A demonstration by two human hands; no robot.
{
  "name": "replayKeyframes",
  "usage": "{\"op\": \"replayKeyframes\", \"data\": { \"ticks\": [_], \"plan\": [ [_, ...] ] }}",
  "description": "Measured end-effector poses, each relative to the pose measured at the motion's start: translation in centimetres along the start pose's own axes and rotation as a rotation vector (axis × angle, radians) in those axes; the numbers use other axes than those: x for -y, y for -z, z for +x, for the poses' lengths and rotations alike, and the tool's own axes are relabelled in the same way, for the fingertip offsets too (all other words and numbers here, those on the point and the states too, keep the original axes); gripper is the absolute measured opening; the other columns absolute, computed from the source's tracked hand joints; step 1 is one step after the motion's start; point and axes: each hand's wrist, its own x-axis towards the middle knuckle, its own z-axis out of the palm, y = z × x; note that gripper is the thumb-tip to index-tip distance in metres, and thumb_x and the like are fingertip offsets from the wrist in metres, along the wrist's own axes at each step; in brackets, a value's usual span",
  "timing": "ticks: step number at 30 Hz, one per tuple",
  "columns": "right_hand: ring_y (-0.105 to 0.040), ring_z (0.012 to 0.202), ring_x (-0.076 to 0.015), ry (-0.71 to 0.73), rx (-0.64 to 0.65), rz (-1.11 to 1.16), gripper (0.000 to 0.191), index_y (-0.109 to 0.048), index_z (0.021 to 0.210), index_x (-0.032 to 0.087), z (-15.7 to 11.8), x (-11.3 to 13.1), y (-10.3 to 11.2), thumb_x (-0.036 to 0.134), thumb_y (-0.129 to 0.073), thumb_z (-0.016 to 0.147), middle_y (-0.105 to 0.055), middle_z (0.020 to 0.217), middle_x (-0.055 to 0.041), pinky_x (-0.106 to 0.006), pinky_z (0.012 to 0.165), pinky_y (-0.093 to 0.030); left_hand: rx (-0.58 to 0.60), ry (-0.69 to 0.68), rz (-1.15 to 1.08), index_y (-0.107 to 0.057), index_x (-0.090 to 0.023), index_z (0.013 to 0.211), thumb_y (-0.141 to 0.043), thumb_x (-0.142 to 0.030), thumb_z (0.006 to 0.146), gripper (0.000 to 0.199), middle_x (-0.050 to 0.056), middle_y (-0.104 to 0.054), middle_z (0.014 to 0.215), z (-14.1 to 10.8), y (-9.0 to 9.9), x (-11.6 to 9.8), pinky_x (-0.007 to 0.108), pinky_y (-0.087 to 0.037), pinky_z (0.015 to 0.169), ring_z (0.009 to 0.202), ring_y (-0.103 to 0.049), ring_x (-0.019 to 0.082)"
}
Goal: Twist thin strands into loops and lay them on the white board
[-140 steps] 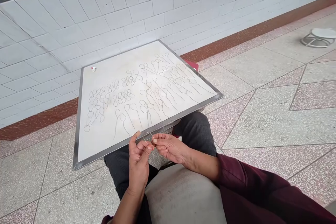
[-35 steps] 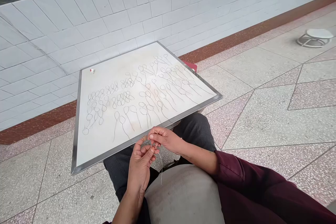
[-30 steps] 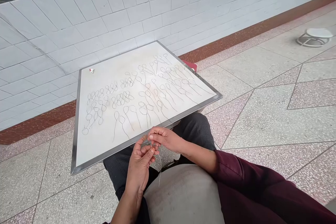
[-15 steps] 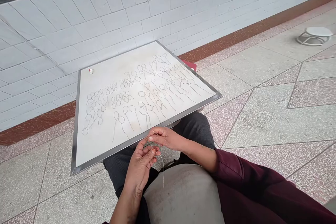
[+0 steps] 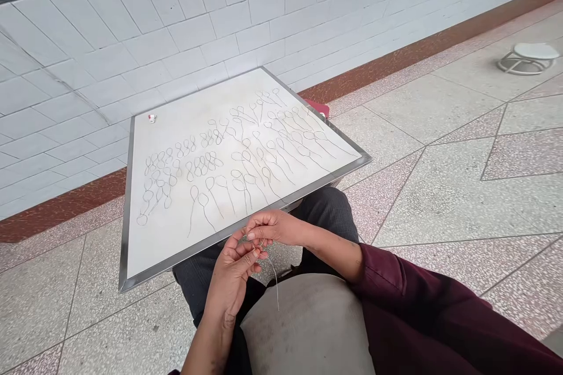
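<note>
A thin pale wire point(image 5: 277, 281) is pinched between both hands above my lap, just in front of the table's near edge. My left hand point(image 5: 240, 258) is closed on it with thumb and fingertips, and the wire's free tail curves down from there. Over its upper part, my right hand point(image 5: 267, 228) pinches the wire from above. A small loop shows between the fingertips, partly hidden by them. On the white table point(image 5: 176, 252) lie several bent wires point(image 5: 203, 200), some with one loop and a long tail, others twisted into double loops at the left.
The table has a grey metal rim and stands against a white tiled wall point(image 5: 185, 29). A small white and red object point(image 5: 152, 118) sits near its far left corner. Something red point(image 5: 317, 108) shows behind the right edge. A round stool point(image 5: 528, 58) stands far right.
My right hand has shifted slightly left and closer to the left fingertips. The loop between the fingers looks smaller, and the wire's tail has swung a little to the right.
</note>
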Motion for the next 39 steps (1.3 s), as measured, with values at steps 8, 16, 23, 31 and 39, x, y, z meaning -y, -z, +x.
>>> {"op": "replayKeyframes", "data": {
  "ticks": [8, 16, 23, 31, 39],
  "plan": [
    [-0.053, 0.061, -0.0093, 0.024, 0.024, 0.024, 0.03, -0.066, 0.084, 0.019, -0.1, -0.2, 0.0, 0.047, -0.074, 0.083, -0.064, 0.069, 0.004, -0.024, 0.062, -0.042, 0.009, 0.015, -0.026, -0.068, -0.018, 0.114, -0.091, -0.028, 0.065, 0.055, 0.007, -0.075, 0.089, 0.0, 0.2, -0.2, 0.029, -0.056, 0.071, 0.08, -0.072, 0.02],
    [-0.054, 0.063, -0.0094, 0.003, 0.07, 0.009, 0.028, -0.066, 0.084, 0.018, 0.0, 0.1, 0.3, 0.044, -0.075, 0.082, -0.063, 0.071, 0.0038, -0.024, 0.063, -0.044, 0.048, 0.008, 0.073, -0.067, -0.017, 0.118, -0.09, -0.034, 0.066, 0.059, 0.011, -0.077, 0.091, -0.1, 0.3, -0.8, 0.028, -0.055, 0.064, 0.082, -0.073, 0.023],
    [-0.053, 0.064, -0.01, -0.002, 0.116, -0.019, 0.022, -0.066, 0.082, 0.018, 0.4, 0.7, 0.4, 0.038, -0.074, 0.082, -0.06, 0.07, 0.004, -0.024, 0.063, -0.044, 0.048, 0.014, 0.153, -0.066, -0.017, 0.117, -0.089, -0.036, 0.067, 0.058, 0.01, -0.078, 0.091, -0.1, 0.0, -1.6, 0.028, -0.054, 0.063, 0.084, -0.074, 0.024],
    [-0.052, 0.063, -0.0069, 0.051, 0.151, 0.029, 0.021, -0.063, 0.077, 0.018, 0.6, 1.4, -0.2, 0.036, -0.072, 0.084, -0.069, 0.109, -0.0018, -0.024, 0.061, -0.044, -0.015, -0.035, 0.176, -0.056, -0.019, 0.134, -0.09, -0.036, 0.066, 0.078, 0.01, -0.079, 0.088, 0.0, 0.1, -2.0, 0.032, -0.056, 0.066, 0.083, -0.076, 0.027],
    [-0.057, 0.064, -0.0107, 0.075, 0.149, -0.018, 0.017, -0.063, 0.084, 0.018, 1.8, 1.3, -0.2, 0.034, -0.07, 0.085, -0.063, 0.078, 0.0021, -0.027, 0.065, -0.047, -0.1, -0.11, 0.166, -0.06, -0.018, 0.13, -0.092, -0.035, 0.061, 0.077, 0.006, -0.078, 0.081, 0.1, 0.2, -1.9, 0.03, -0.055, 0.066, 0.087, -0.074, 0.025]
  ]
}}
